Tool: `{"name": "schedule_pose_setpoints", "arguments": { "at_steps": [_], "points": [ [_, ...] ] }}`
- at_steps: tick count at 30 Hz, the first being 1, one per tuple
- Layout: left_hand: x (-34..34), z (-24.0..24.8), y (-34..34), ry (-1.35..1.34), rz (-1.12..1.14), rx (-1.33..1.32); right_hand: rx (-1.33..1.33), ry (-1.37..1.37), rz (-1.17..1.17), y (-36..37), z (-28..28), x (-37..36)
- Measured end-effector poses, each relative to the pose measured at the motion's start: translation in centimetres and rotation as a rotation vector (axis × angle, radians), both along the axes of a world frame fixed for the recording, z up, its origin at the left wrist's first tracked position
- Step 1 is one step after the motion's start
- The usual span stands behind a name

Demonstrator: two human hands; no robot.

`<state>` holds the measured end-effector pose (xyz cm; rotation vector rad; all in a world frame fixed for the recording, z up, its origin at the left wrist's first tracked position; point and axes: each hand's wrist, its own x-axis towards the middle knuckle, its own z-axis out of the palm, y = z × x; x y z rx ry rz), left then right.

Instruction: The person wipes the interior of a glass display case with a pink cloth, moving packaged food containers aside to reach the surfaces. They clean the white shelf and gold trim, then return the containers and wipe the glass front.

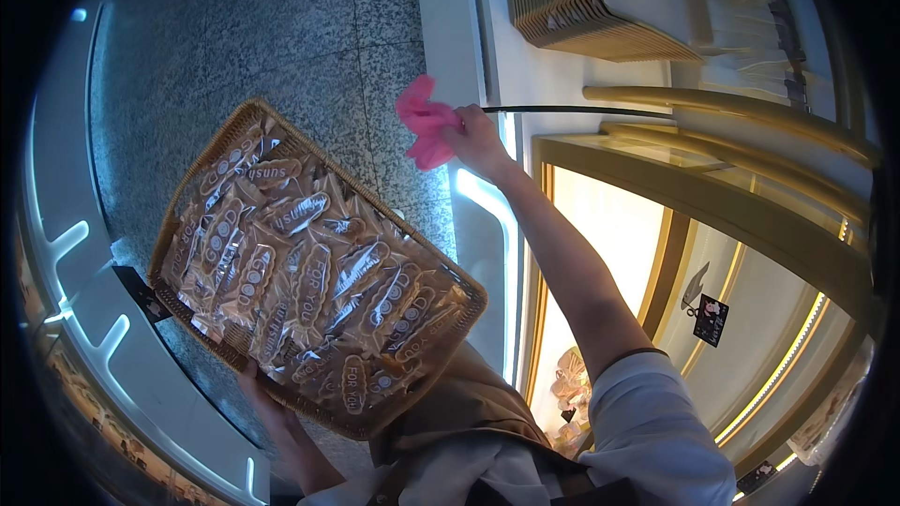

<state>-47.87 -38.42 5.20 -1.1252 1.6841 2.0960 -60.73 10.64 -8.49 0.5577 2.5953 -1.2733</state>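
Note:
A brown wicker basket [246, 111], tilted across my front, is full of clear-wrapped baked goods [305, 281] with printed wrappers. My left hand [258, 395] holds the basket by its lower left side; most of its fingers are hidden behind the rim. My right arm reaches away to the right of the basket. In my right hand [480, 142] a crumpled pink cloth [431, 126] is gripped, its loose part spreading left of the fingers. That hand is beside the edge of a pale counter, apart from the basket.
At the upper right a stack of tan paper bags [562, 0] stands on the white counter [600, 80]. A gold-framed display case [689, 183] with lit shelves runs along the right. Another lit counter [70, 253] curves along the left. Grey speckled floor [281, 9] lies ahead.

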Motion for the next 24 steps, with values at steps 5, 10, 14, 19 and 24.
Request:
{"name": "schedule_pose_setpoints", "arguments": {
  "at_steps": [5, 10, 14, 19, 24],
  "points": [
    [0.6, -0.8, -0.5, 0.012, 0.017, -0.06, -0.401, 0.226, -0.781, 4.4, 4.4, -1.3],
    [0.9, -0.4, -0.6, 0.018, 0.007, -0.06, 0.298, 0.293, -1.152, 13.6, 5.0, -2.7],
    [-0.9, 1.0, 1.8, 0.024, -0.038, -0.072, 0.754, -0.227, -0.862, 15.1, -6.5, -4.1],
    [-0.6, 1.6, 2.5, -0.033, 0.038, -0.078, 0.673, 0.22, -0.457, 3.8, -3.9, -7.4],
    [-0.7, 2.2, 2.0, -0.081, 0.013, -0.139, 0.329, 0.569, -0.301, 2.6, 1.5, -10.2]
  ]
}}
